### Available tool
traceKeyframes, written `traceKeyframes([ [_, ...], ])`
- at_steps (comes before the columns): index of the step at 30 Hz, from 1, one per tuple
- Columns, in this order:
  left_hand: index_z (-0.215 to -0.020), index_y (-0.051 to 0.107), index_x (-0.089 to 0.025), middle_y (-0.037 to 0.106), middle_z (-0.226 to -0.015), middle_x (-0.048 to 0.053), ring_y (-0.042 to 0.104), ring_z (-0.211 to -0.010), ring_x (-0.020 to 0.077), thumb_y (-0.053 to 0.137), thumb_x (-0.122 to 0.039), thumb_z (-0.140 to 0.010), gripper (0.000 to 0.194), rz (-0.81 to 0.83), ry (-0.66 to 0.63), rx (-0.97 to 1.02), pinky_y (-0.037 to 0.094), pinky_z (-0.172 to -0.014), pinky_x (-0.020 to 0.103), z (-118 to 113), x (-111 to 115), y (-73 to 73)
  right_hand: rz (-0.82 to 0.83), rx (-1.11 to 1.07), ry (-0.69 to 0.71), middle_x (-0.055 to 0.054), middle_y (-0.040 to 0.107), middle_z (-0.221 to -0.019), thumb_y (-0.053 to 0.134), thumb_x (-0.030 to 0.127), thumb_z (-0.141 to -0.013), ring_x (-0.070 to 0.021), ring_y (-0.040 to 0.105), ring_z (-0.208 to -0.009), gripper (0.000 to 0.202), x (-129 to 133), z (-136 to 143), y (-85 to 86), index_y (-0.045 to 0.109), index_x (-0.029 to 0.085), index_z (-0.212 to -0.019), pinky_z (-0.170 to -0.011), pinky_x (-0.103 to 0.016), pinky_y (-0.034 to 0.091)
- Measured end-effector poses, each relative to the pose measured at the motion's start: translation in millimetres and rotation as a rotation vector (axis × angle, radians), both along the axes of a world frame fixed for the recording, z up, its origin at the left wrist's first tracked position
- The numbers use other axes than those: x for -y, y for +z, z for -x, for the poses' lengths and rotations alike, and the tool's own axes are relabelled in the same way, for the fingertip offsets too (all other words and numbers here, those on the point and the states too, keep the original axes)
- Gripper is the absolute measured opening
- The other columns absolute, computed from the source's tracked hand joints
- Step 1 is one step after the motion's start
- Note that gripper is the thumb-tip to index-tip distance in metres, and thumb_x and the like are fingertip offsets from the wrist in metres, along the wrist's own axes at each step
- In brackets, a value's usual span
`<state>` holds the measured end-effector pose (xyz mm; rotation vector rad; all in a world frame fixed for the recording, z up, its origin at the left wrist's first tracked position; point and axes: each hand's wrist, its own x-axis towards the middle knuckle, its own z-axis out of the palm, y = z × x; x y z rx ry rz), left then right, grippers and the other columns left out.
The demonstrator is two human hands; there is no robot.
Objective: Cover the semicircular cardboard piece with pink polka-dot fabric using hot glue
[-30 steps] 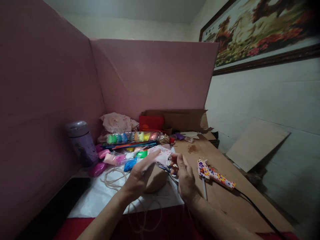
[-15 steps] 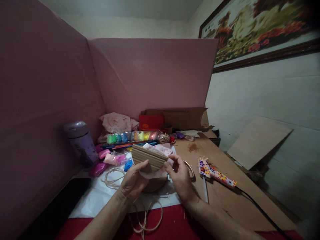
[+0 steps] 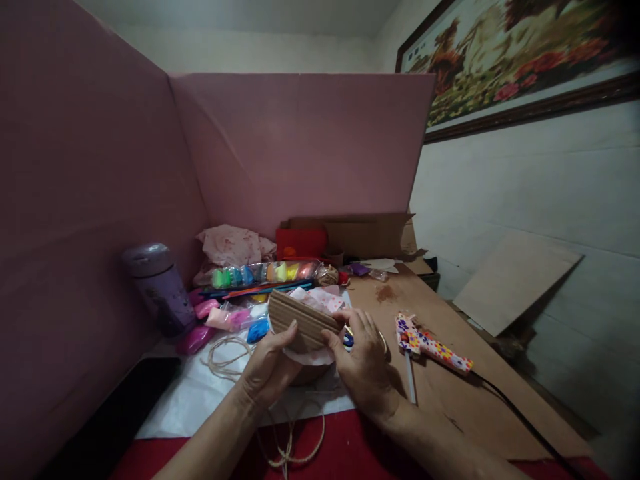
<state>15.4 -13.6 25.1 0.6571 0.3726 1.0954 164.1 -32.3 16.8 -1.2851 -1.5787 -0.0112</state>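
A piece of corrugated cardboard (image 3: 300,323), ridges showing, is held tilted between both hands above the table. My left hand (image 3: 273,360) grips its lower left side, thumb on the ridged face. Closed on its right end is my right hand (image 3: 360,353), with the thumb in front and fingers behind. White and pink-dotted material (image 3: 325,300) shows behind the cardboard and below its lower edge. Beneath the hands a brown round-looking object (image 3: 313,377) is mostly hidden. Loops of twine (image 3: 293,453) lie in front, and more twine (image 3: 225,353) lies left of my left hand.
A floral glue gun (image 3: 433,347) with a black cord lies on the brown board at right. At left stand a purple bottle (image 3: 160,287) and a black flat object (image 3: 120,413). Colourful clay packs (image 3: 265,273) lie at the back, before a pink partition (image 3: 300,147).
The cardboard has turned a little, its right end dipping lower. My right hand has shifted along its right end, fingers now more curled over it. My left hand keeps its grip.
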Motion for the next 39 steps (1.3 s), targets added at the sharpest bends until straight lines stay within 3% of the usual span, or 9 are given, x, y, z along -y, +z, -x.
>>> traceKeyframes([
  [8,-0.11,0.061,-0.013,0.068,-0.104,0.012,0.055,-0.108,0.0287,0.038,-0.048,-0.085,0.048,0.047,-0.007,0.028,0.036,-0.097,0.049,3.9,-0.1,13.0,0.187,-0.135,0.083,-0.003,0.06,-0.075,0.058,0.026,-0.077,-0.0195,0.053,-0.073,0.007,0.5,-1.5,0.1,0.056,0.019,-0.078,-0.066,-0.03,0.038],
  [10,-0.108,0.063,-0.015,0.069,-0.102,0.012,0.055,-0.108,0.0282,0.037,-0.048,-0.086,0.048,0.017,0.11,-0.177,0.038,-0.096,0.047,4.6,-0.8,14.2,0.212,-0.2,0.149,-0.002,0.059,-0.073,0.057,0.026,-0.078,-0.0179,0.053,-0.071,0.007,-1.2,-1.8,-1.2,0.056,0.019,-0.077,-0.065,-0.028,0.038],
  [14,-0.105,0.063,-0.019,0.065,-0.106,0.009,0.057,-0.102,0.0238,0.04,-0.04,-0.087,0.036,0.016,0.54,-0.622,0.043,-0.089,0.044,6.3,-3.7,16.1,0.248,-0.347,0.241,0.001,0.058,-0.067,0.058,0.026,-0.075,-0.015,0.053,-0.064,0.008,-5.6,-1.4,-3.5,0.057,0.019,-0.074,-0.061,-0.024,0.038],
  [17,-0.109,0.059,-0.017,0.059,-0.11,0.009,0.057,-0.099,0.0215,0.039,-0.031,-0.088,0.033,0.039,0.647,-0.694,0.047,-0.081,0.045,8.4,-5.2,15.5,0.276,-0.377,0.262,0.002,0.055,-0.063,0.058,0.027,-0.074,-0.0142,0.051,-0.062,0.011,-7.0,-1.3,-4.4,0.055,0.018,-0.069,-0.059,-0.024,0.037],
  [19,-0.11,0.06,-0.017,0.061,-0.107,0.009,0.053,-0.108,0.0229,0.033,-0.025,-0.086,0.037,-0.011,0.58,-0.652,0.046,-0.081,0.046,9.6,-5.5,12.9,0.281,-0.373,0.26,0.002,0.053,-0.062,0.058,0.027,-0.074,-0.0136,0.049,-0.061,0.012,-6.6,-1.5,-4.1,0.054,0.018,-0.067,-0.058,-0.023,0.036],
  [23,-0.116,0.058,-0.017,0.065,-0.11,0.008,0.038,-0.125,0.0207,0.029,-0.029,-0.088,0.042,-0.143,0.266,-0.404,0.031,-0.099,0.045,11.2,-7.5,5.4,0.28,-0.37,0.249,0.003,0.052,-0.061,0.058,0.027,-0.074,-0.0127,0.047,-0.06,0.012,-5.1,-1.9,-2.1,0.054,0.018,-0.067,-0.057,-0.023,0.034],
  [29,-0.122,0.055,-0.02,0.061,-0.119,0.003,0.03,-0.13,0.0152,0.018,-0.04,-0.092,0.052,-0.158,-0.296,0.226,0.001,-0.11,0.032,13.6,-11.2,2.2,0.267,-0.453,0.289,0.003,0.05,-0.061,0.058,0.027,-0.074,-0.0122,0.045,-0.06,0.013,-2.8,-1.4,1.9,0.052,0.017,-0.066,-0.058,-0.022,0.034],
  [34,-0.119,0.058,-0.019,0.062,-0.118,0.005,0.035,-0.127,0.0173,0.009,-0.037,-0.093,0.058,-0.174,-0.345,0.285,0.001,-0.11,0.035,15.3,-4.7,12.4,0.255,-0.497,0.331,0.003,0.048,-0.062,0.057,0.028,-0.076,-0.0117,0.044,-0.061,0.015,-1.0,-1.2,3.0,0.052,0.017,-0.066,-0.06,-0.022,0.035],
  [39,-0.114,0.061,-0.018,0.065,-0.114,0.006,0.037,-0.126,0.0211,0.018,-0.041,-0.092,0.053,-0.117,-0.292,0.232,0.009,-0.109,0.041,14.2,1.4,18.2,0.27,-0.531,0.364,0.003,0.048,-0.061,0.057,0.03,-0.076,-0.0123,0.044,-0.061,0.017,-2.1,-2.5,0.9,0.051,0.017,-0.066,-0.059,-0.023,0.035],
])
